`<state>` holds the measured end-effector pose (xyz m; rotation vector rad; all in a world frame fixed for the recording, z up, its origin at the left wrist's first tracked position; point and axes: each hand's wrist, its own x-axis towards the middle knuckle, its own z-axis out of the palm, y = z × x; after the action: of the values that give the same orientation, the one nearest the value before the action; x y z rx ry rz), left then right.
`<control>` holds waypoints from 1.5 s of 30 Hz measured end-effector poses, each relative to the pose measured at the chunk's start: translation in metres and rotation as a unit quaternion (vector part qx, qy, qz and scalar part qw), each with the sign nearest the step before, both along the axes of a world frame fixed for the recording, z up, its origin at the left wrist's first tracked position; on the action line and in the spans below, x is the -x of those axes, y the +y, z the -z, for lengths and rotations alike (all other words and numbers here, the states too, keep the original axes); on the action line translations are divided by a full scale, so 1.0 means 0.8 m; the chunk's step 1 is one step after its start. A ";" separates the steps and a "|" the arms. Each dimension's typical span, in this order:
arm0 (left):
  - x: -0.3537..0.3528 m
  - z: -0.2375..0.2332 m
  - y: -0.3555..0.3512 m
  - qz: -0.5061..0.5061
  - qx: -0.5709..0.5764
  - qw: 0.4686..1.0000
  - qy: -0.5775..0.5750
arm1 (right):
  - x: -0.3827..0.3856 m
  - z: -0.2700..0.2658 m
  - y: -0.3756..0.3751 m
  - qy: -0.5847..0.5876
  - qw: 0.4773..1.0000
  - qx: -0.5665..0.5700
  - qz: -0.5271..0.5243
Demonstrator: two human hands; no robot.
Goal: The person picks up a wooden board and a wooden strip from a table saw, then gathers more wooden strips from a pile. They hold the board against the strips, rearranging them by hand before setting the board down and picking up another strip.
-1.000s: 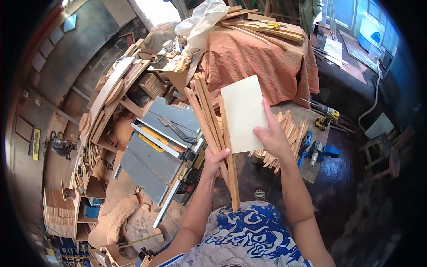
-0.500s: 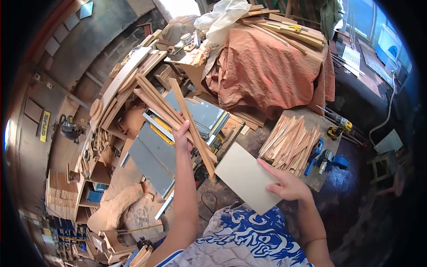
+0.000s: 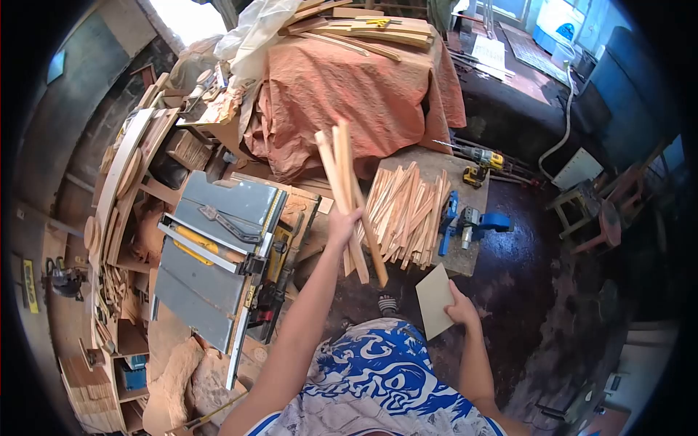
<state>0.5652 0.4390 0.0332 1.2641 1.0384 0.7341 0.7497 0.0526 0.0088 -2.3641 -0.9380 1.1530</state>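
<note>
My left hand (image 3: 343,227) is closed around several long wooden strips (image 3: 340,178), held up between the table saw and the pile. My right hand (image 3: 461,309) grips the edge of a flat, pale rectangular board (image 3: 435,301), tilted in front of my right side. Just past the strips lies a heap of thin wooden sticks (image 3: 407,214) on a low work table (image 3: 459,263). On the same surface, right of the heap, are a blue clamp-like tool (image 3: 448,224) and a yellow-and-black cordless drill (image 3: 481,156).
A grey table saw (image 3: 203,280) with a push-handled guide stands on my left. Behind it, a reddish cloth (image 3: 349,94) covers a stack with planks (image 3: 392,30) on top. Stools (image 3: 600,225) stand at the right. Shelves with offcuts (image 3: 131,341) line the left side.
My view has turned right. The wooden strips in my left hand have moved from over the saw to beside the stick heap. My right hand has lowered and tilted the board.
</note>
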 end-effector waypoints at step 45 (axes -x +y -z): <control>0.112 0.033 0.045 -0.170 0.264 0.927 -0.204 | 0.067 -0.202 0.146 0.184 0.929 -0.265 -0.180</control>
<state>0.4755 0.4749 0.0068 0.4430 1.0230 0.8605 0.6959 0.1695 0.1702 -1.5243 -1.3689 1.2175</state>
